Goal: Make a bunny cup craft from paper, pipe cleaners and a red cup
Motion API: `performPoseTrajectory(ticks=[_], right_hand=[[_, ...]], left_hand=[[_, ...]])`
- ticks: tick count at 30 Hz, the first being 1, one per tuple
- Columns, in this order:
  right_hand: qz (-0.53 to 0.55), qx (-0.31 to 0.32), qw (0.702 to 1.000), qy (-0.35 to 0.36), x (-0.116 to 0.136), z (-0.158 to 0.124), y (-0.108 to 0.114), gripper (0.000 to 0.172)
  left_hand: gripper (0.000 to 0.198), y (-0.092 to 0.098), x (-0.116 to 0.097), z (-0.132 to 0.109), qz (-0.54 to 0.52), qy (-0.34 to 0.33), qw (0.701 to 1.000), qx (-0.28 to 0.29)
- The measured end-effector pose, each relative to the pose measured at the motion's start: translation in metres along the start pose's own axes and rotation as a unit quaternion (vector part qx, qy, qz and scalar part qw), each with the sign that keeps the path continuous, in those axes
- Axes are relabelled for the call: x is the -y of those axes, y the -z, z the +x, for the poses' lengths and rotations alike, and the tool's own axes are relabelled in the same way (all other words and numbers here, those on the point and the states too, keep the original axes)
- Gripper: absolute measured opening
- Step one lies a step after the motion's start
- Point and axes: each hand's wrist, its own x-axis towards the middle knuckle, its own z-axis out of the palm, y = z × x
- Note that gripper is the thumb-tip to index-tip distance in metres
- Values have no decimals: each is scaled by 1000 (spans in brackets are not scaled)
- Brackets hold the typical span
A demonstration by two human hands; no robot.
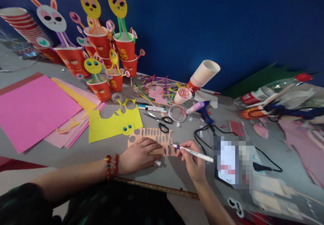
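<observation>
My left hand [143,153] lies flat, fingers stretched out, on a peach sheet of paper [149,133] that has rows of oval holes cut in it. Between the fingers of my right hand [193,164] is a white marker [194,153] with a purple tip, pointing left at the right edge of the peach sheet. A small purple mark shows on the sheet near that hand. Just beyond lie black-handled scissors [163,120] and a yellow sheet [101,129] with round cutouts. A yellow round face [128,128] with blue eyes rests at that sheet's lower edge.
Red paper cups [101,89] with paper rabbit figures stand at the back left. Pink sheets [35,110] lie at the left. A tape roll [177,113], a blue glue gun [207,112] with a black cord, and a partly blurred phone [227,161] are to the right.
</observation>
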Motion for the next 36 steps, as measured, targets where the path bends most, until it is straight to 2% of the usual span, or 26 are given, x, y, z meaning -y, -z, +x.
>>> performPoseTrajectory(ticks=[5,9,12,16,36], right_hand=[[-13,1,1000,10,-2,1,17,13],[-20,-28,999,32,-18,0,12,18],[-34,-16,998,44,-24,-2,8,20],[-52,3,997,50,-22,-2,9,22],[-99,9,992,81,-22,-1,8,21]], left_hand=[[32,2,0,0,-6,-3,1000,2],[31,2,0,1,-3,-2,1000,11],[31,1,0,1,-3,0,1000,17],[32,0,0,1,-5,-1,1000,19],[33,-1,0,1,0,-1,1000,15]])
